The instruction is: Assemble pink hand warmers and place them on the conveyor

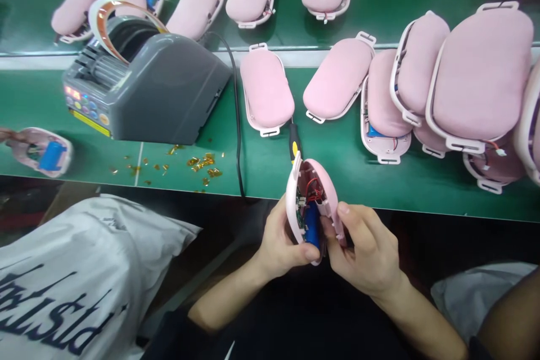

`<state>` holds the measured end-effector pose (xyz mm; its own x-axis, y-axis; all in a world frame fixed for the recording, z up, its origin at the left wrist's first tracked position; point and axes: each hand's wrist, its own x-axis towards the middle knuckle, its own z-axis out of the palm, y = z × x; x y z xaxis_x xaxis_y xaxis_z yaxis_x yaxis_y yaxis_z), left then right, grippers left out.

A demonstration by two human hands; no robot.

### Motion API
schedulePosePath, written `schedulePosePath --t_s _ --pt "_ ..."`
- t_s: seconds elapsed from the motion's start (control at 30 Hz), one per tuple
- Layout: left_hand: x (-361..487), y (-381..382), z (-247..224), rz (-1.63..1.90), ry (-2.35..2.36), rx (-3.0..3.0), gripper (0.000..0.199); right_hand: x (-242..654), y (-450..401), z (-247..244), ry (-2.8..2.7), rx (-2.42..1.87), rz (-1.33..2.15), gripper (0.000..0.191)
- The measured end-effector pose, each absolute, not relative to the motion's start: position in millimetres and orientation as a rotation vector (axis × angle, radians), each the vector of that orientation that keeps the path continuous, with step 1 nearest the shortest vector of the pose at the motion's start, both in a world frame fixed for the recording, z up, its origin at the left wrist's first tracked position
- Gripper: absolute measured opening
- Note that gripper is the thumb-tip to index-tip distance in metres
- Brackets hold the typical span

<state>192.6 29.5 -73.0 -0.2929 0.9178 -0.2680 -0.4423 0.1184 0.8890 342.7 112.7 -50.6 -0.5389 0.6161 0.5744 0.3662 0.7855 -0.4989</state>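
Between my hands, just off the table's front edge, is a pink device casing (pixel 327 183) parted into two halves like an opened shell. Inside it show a blue battery cell (pixel 312 224), red wires (pixel 313 188) and part of a green circuit board. My left hand (pixel 280 242) grips the white-rimmed half, its thumb by the battery's lower end. My right hand (pixel 365 247) holds the pink half, thumb inside and fingers on the outer face. Beyond the casing lies a black and yellow screwdriver (pixel 294 143), its tip reaching a pink casing (pixel 268 90) on the table.
A grey tape dispenser (pixel 169 84) stands left on the green table (pixel 274 174), its black cable (pixel 237 124) running to the front edge. Amber tape scraps (pixel 205 163) lie near it. Several pink casings (pixel 481 73) crowd the right. At far left, another person's hand (pixel 10 136) holds an open casing.
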Motion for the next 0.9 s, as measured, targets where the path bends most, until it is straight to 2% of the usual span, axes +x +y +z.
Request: schedulePosePath --t_s 0.3,0.5,0.57,0.67,0.73,0.8,0.9 --pt "190.5 34.3 -64.9 1.370 1.239 0.560 0.084 343.7 111.9 -52.6 -2.149 -0.654 0.530 0.066" --pt "182.8 32.1 -70.4 1.294 1.125 0.620 0.092 354.7 127.2 -56.5 -2.011 -0.371 1.232 0.054" --pt "176.6 31.2 -71.8 1.248 1.087 0.673 0.087 361.3 134.1 -59.7 -1.978 -0.287 1.452 0.049" --pt "167.4 30.0 -76.2 1.137 0.914 0.711 0.074 368.5 143.6 -64.5 -1.844 -0.503 1.519 0.044" --pt "163.4 29.8 -82.6 1.030 0.743 0.743 0.078 369.4 148.8 -65.6 -1.757 -0.654 1.609 0.054" --pt "161.3 30.8 -91.0 0.941 0.551 0.759 0.087 367.1 152.0 -64.2 -1.690 -0.555 1.927 0.058" --pt "160.1 33.4 -101.7 0.875 0.415 0.741 0.091 361.3 152.1 -58.8 -1.460 -0.311 2.343 0.044"
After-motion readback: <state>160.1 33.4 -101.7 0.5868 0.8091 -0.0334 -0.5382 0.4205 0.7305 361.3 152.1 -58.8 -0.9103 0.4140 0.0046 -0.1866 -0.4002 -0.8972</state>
